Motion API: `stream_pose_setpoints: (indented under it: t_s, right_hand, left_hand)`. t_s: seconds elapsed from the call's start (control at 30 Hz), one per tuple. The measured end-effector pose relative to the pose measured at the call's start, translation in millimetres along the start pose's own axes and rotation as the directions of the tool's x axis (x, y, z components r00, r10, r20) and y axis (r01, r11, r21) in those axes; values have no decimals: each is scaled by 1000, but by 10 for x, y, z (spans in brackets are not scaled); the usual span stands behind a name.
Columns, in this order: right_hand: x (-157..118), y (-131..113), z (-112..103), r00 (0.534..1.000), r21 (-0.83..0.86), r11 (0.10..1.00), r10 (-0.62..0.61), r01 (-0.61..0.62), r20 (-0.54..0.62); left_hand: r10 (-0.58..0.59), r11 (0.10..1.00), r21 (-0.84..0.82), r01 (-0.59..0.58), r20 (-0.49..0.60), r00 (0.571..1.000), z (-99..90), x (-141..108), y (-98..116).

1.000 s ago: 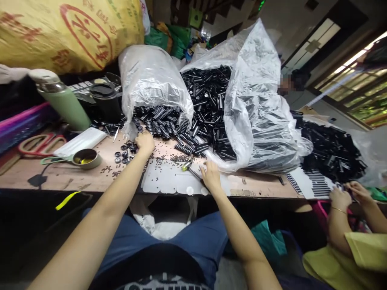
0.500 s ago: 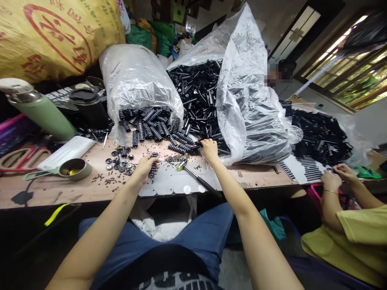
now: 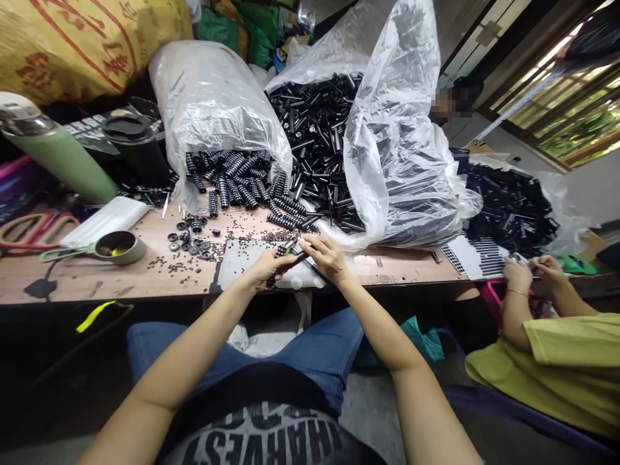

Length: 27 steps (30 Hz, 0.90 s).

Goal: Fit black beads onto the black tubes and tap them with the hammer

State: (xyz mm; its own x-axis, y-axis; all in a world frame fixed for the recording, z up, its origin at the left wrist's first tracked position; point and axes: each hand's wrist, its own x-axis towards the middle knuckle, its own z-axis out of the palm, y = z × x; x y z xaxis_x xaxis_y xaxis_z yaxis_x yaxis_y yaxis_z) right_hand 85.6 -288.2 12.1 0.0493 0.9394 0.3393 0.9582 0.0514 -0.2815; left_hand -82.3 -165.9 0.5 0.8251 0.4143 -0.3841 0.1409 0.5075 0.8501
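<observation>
My left hand (image 3: 262,268) is closed round a black studded roller (image 3: 280,250), partly hidden by the fingers. My right hand (image 3: 326,257) pinches a smooth black tube (image 3: 296,259), whose near end meets the left fingers. Both hands are close together over a white board (image 3: 237,263) at the table edge. Beneath them lies a hammer, its dark handle (image 3: 327,279) partly covered by the right hand. Similar studded rollers (image 3: 237,187) spill from a clear plastic bag (image 3: 217,97), and many black tubes (image 3: 320,142) fill the open bag (image 3: 371,174) beside it.
Small black discs (image 3: 186,245) and scattered bits lie left of the board. Further left are a green-handled cup (image 3: 119,250), scissors (image 3: 36,232), a green bottle (image 3: 62,155) and a black tumbler (image 3: 135,145). At right, a co-worker's hands (image 3: 530,271) work near another black pile (image 3: 508,206).
My right hand has come away from the tube pile with a black tube, moving left and nearer. My left hand has moved right with the roller to meet it. The view has tilted slightly down.
</observation>
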Motion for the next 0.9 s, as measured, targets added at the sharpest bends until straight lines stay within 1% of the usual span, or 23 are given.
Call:
stream_pose_setpoints:
  t_s: [0.03, 0.07, 0.1, 0.13, 0.17, 0.2, 0.23, 0.27, 0.3, 0.33, 0.37, 0.4, 0.43, 0.47, 0.5, 0.53, 0.57, 0.6, 0.63, 0.67, 0.73, 0.83, 0.9]
  right_hand:
    - [-1, -62, 27, 997, 52, 997, 63, -61, -35]
    - [2, -125, 58, 983, 120, 981, 164, -153, -85]
    - [8, -192, 91, 947, 220, 939, 296, -264, -127]
    - [14, -262, 120, 887, 353, 857, 443, -376, -130]
    - [18, -336, 145, 817, 501, 727, 573, -469, -67]
    - [19, -411, 162, 756, 635, 558, 651, -534, 64]
    - [19, -483, 170, 716, 727, 372, 658, -577, 232]
    - [17, -548, 170, 696, 767, 202, 600, -609, 394]
    - [14, -603, 165, 690, 771, 75, 508, -632, 516]
    - [12, -647, 157, 690, 762, -3, 422, -648, 588]
    - [9, -678, 149, 692, 754, -33, 374, -655, 618]
    - [6, -699, 144, 693, 757, -21, 387, -653, 608]
    - [3, -713, 143, 696, 768, 39, 453, -640, 557]
    - [-2, -722, 146, 705, 773, 152, 545, -616, 455]
    - [-9, -731, 153, 722, 749, 313, 621, -584, 304]
    - [-16, -741, 162, 753, 675, 497, 644, -544, 132]
    - [-23, -754, 173, 797, 557, 668, 604, -494, -16]
    - [-28, -767, 184, 845, 419, 796, 522, -436, -112]
    - [-29, -781, 195, 887, 294, 876, 437, -382, -150]
    - [-27, -792, 206, 914, 201, 918, 376, -343, -155]
    - [-12, -801, 226, 932, 110, 940, 335, -322, -139]
    - [14, -774, 253, 919, 84, 929, 368, -360, -140]
    - [8, -744, 274, 907, 92, 916, 400, -390, -135]
  left_hand:
    - [1, 999, 41, -2, 34, 999, -7, -24, -13]
    - [20, 997, 77, -23, 31, 999, -17, -45, -33]
    - [70, 991, 114, -68, -10, 998, -30, -62, -58]
    - [156, 976, 167, -143, -69, 985, -43, -75, -87]
    - [273, 940, 245, -239, -116, 955, -57, -87, -119]
    - [403, 876, 342, -339, -133, 906, -70, -97, -151]
    - [523, 787, 441, -431, -109, 845, -80, -107, -181]
    - [617, 689, 520, -505, -54, 785, -87, -117, -208]
    - [675, 603, 569, -559, 8, 737, -89, -127, -230]
    - [704, 549, 589, -593, 58, 708, -86, -137, -246]
    - [717, 532, 586, -611, 72, 694, -80, -144, -257]
    - [721, 551, 566, -613, 46, 691, -69, -149, -261]
    - [709, 608, 528, -594, -24, 705, -58, -151, -259]
    - [665, 694, 465, -549, -123, 737, -46, -151, -253]
    - [585, 789, 376, -485, -224, 779, -36, -149, -243]
    - [483, 870, 272, -412, -300, 822, -28, -146, -232]
    - [383, 923, 173, -343, -341, 859, -22, -145, -222]
    - [307, 952, 97, -291, -348, 886, -18, -145, -215]
    - [265, 963, 50, -264, -339, 903, -15, -148, -213]
    - [258, 965, 33, -261, -324, 910, -13, -153, -214]
    - [284, 959, 61, -278, -281, 917, -13, -165, -229]
    - [336, 934, 190, -302, -179, 925, -37, -160, -258]
    - [373, 902, 284, -325, -132, 919, -85, -126, -271]
